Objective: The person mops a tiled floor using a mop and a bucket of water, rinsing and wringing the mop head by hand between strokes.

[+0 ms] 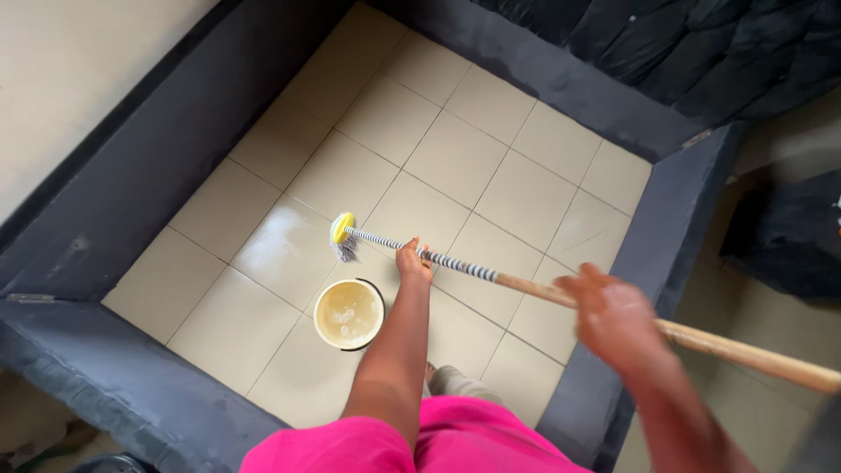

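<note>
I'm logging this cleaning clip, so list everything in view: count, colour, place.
mop: one, yellow head, striped then wooden handle, head on the tiles, centre
bucket: one, cream, murky water inside, below the mop head
floor tiles: many, beige, centre
sofas: dark grey, around the tiles
pink garment: one, bottom centre
left hand: one, gripping the striped handle
right hand: one, blurred, gripping the wooden handle
</note>
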